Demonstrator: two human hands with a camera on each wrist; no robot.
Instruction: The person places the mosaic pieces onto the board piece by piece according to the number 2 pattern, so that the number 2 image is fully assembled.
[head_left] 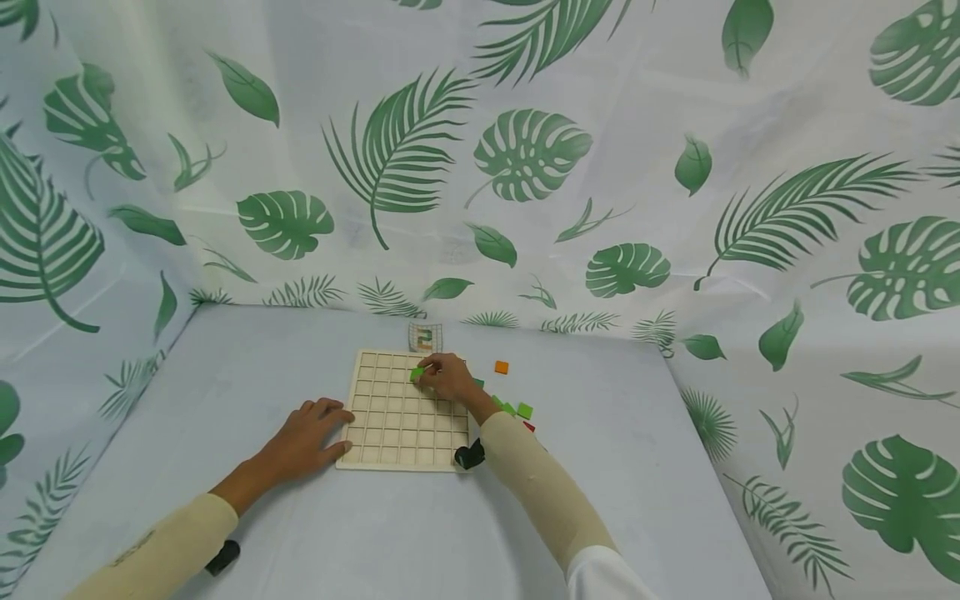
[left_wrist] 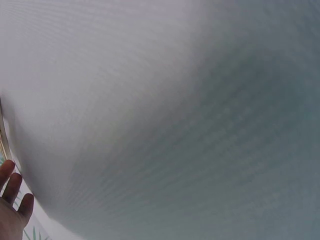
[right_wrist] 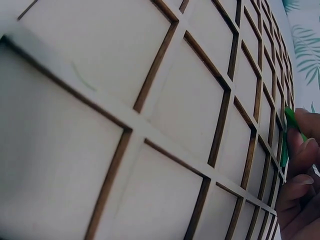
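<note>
A pale wooden grid board (head_left: 390,433) with square recesses lies flat on the table. Over its upper part, my right hand (head_left: 450,379) pinches a small green square tile (head_left: 416,375) between thumb and fingertips. The right wrist view shows green at the fingertips (right_wrist: 310,146) close to the grid; whether the tile is seated in a recess, I cannot tell. My left hand (head_left: 311,437) rests at the board's left edge, fingers relaxed and spread. Only part of the left hand (left_wrist: 12,210) appears in the left wrist view.
Right of the board lie an orange tile (head_left: 502,367), several green tiles (head_left: 525,411) and a red piece (head_left: 529,427), some partly behind the right forearm. A small patterned card (head_left: 425,337) lies beyond the board's far edge. Leaf-printed curtains (head_left: 532,158) surround the table.
</note>
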